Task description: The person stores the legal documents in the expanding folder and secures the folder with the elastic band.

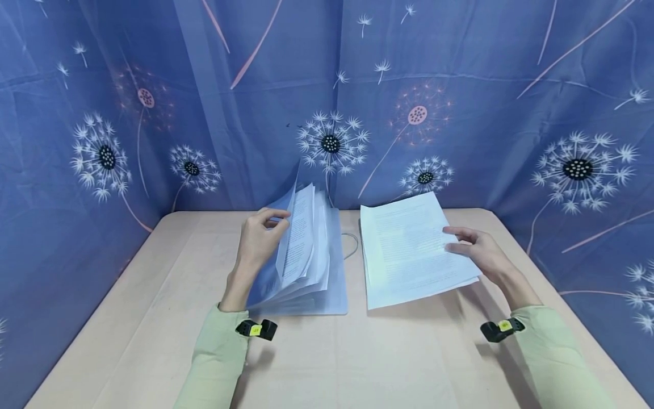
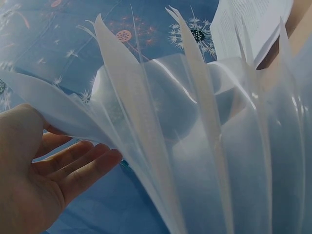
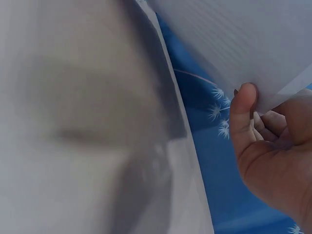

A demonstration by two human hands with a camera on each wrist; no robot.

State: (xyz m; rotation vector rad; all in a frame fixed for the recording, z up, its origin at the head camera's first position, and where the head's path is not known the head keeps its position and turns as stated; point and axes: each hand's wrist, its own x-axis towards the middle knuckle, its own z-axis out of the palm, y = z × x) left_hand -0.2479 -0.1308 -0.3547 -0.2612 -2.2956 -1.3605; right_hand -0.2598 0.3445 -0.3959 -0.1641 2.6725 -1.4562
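Observation:
A blue clear-pocket folder (image 1: 334, 272) lies spread on the table, its plastic sleeves (image 2: 175, 117) fanned upright with printed pages inside. At its left side my left hand (image 1: 258, 237) pinches the edge of one sleeve between thumb and fingers. In the left wrist view, the thumb lies behind that sleeve while the other fingers extend below it. To the right, my right hand (image 1: 482, 254) pinches the right edge of some printed sheets (image 1: 409, 255). Those sheets are tilted, with their right side lifted over the table. In the right wrist view, the thumb presses on the paper's corner.
The table (image 1: 327, 363) has a pale cover and rounded back corners. A thin cord loop (image 1: 351, 245) sticks out at the folder's right side. Blue dandelion-print curtains (image 1: 265, 113) hang at the back and both sides. Each sleeve cuff carries a black wrist camera (image 1: 257, 329).

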